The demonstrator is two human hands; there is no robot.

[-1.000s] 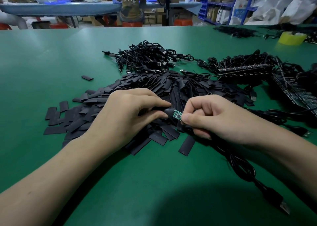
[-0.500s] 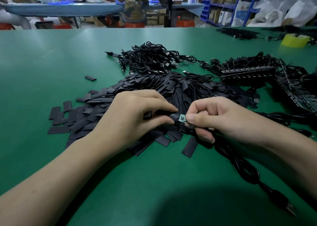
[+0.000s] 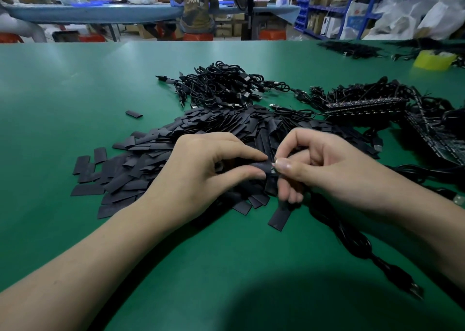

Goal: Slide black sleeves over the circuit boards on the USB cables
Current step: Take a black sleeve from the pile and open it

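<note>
A: What are the two hands doing?

B: The left hand [image 3: 201, 169] has its grip pinched on a black sleeve [image 3: 259, 166], thumb below and forefinger on top. The right hand [image 3: 324, 169] meets it from the 3 o'clock side; its grip is closed on the end of a USB cable [image 3: 362, 245], and only a sliver of the circuit board [image 3: 272, 171] shows between the sleeve's mouth and the right thumb.

A: So where is the board?

B: Almost wholly inside the sleeve, held just above the pile of loose sleeves [image 3: 201, 139] at the middle of the green tabletop [image 3: 63, 84].

A: And the rest of that cable?

B: It runs from under the right hand toward 5 o'clock, lying on the tabletop, with its USB plug [image 3: 416, 291] at the far end.

A: What else is around?

B: At 12 o'clock from the hands, beyond the sleeves, lies a tangle of black cables [image 3: 226, 84]. At 2 o'clock lies another heap of cables with board strips [image 3: 364, 104]. One stray sleeve [image 3: 134, 114] lies apart at 10 o'clock. A yellow tape roll [image 3: 434, 59] sits far off at 2 o'clock. Beyond the tabletop's far edge, a person in a printed shirt [image 3: 197, 6] sits at another table.
</note>
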